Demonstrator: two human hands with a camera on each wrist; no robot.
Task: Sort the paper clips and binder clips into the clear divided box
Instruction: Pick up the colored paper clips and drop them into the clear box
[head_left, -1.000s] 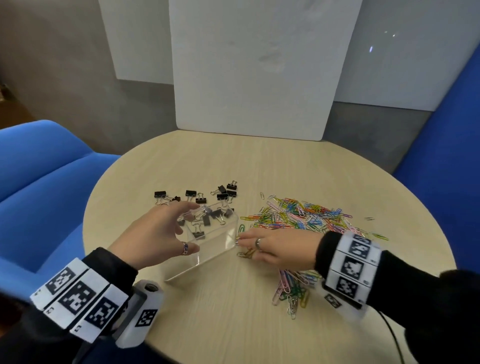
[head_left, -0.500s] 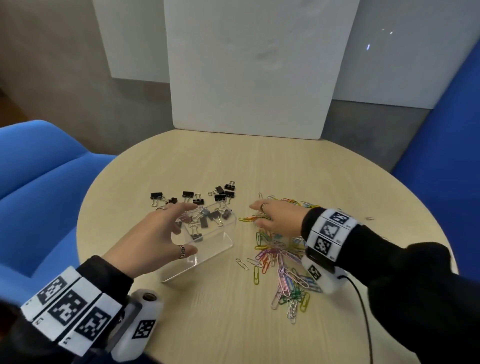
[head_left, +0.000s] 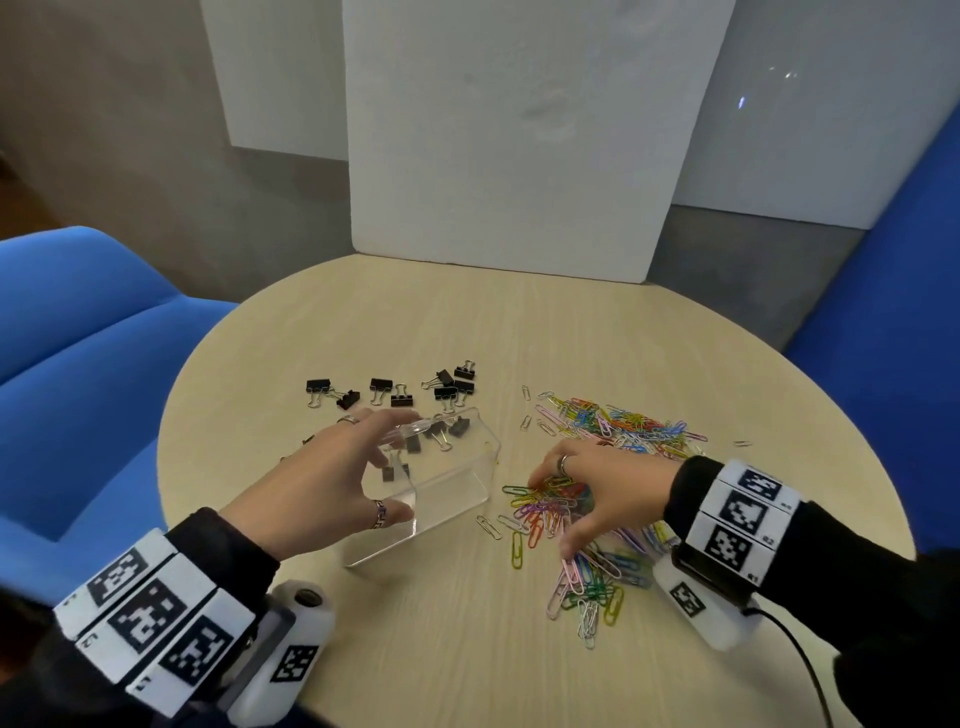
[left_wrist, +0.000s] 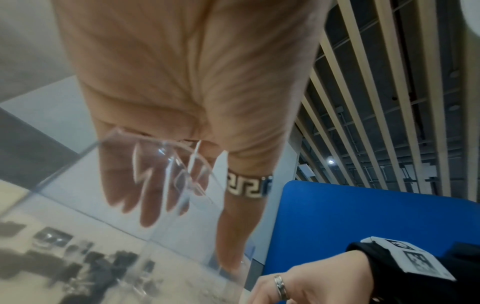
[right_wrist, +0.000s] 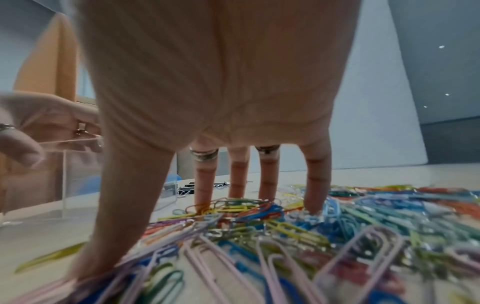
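Note:
The clear box (head_left: 457, 488) stands left of centre on the round table, with several black binder clips (head_left: 436, 434) in its far compartment. My left hand (head_left: 387, 467) grips it from above, fingers over the far rim and thumb on the near wall; the left wrist view shows those fingers (left_wrist: 148, 197) through the plastic. More binder clips (head_left: 395, 392) lie on the table behind the box. My right hand (head_left: 553, 514) presses down with spread, straight fingers (right_wrist: 236, 176) on the coloured paper clips (head_left: 628, 426), just right of the box. Nothing is pinched in it.
Loose paper clips (head_left: 587, 597) trail toward the table's front edge (head_left: 467, 696). A white board (head_left: 519, 156) leans at the table's far side. Blue seats (head_left: 78, 338) flank the table left and right. A cable (head_left: 800, 660) runs from my right wrist.
My right hand went from the box's edge to the far part of the pile, then came back nearer, now resting on clips right of the box. The left hand kept hold of the box.

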